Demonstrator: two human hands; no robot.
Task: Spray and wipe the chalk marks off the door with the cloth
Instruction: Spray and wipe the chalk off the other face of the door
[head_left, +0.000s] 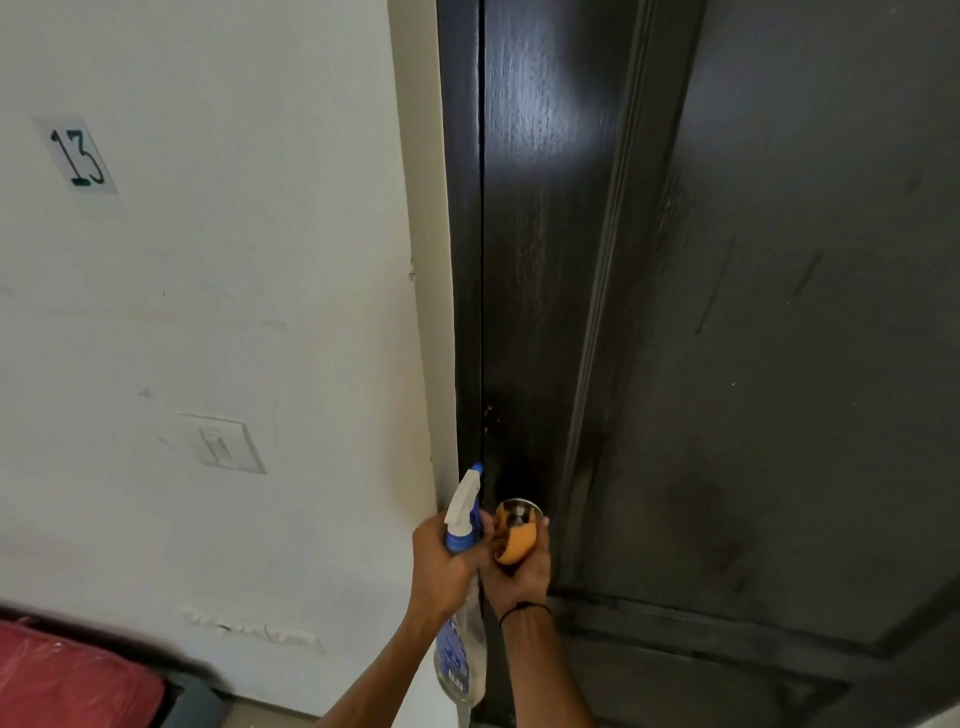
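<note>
The left hand (441, 558) reaches up from the lower middle of the view, its fingers wrapped round the neck of a spray bottle (462, 525). The bottle's white and blue trigger head points upward along the door's edge, while its clear body with a blue label hangs below the wrist. Just right of it, touching or nearly so, the right hand (519, 566) is raised with its back to the camera, a dark band on the wrist. Its fingers are closed on an orange cloth (511, 545), bunched against the round metal door knob (519, 512), which shows partly above the cloth.

At far left, a red cushioned thing (67, 675) lies low in the corner. Above it rises a white wall (234, 260), bearing a taped paper label (78, 156) marked "13" and, lower down, a white light switch (221, 444). A pale door frame (421, 286) borders the wall. To its right stands the dark wooden door (753, 364), glossy, with a bright reflection near its top and a recessed panel carrying faint slanted streaks and dull smudges.
</note>
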